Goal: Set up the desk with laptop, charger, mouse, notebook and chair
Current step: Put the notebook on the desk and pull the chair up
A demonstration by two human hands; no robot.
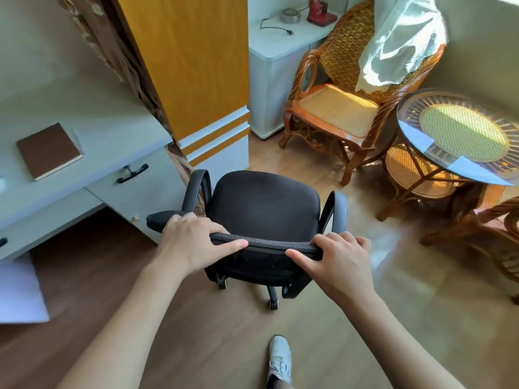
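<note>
Beside the tabletop point(92, 141), both hands gripped the office chair point(264, 209) backrest. The left hand point(193, 242) and right hand point(339, 259) had fingers point(328, 240) clenched over its top edge. A brown notebook point(49, 150) lay on the tabletop.

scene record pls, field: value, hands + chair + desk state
left hand: gripping top edge of the office chair backrest
right hand: gripping the same backrest edge, further right
office chair: black, armrests, on casters, on the wood floor to the right of the desk, not under it
desk: pale, with drawer handles
notebook: brown, closed, flat on the desk
laptop, charger, mouse: not identifiable in view
nearby: wicker armchair, round glass table
</note>
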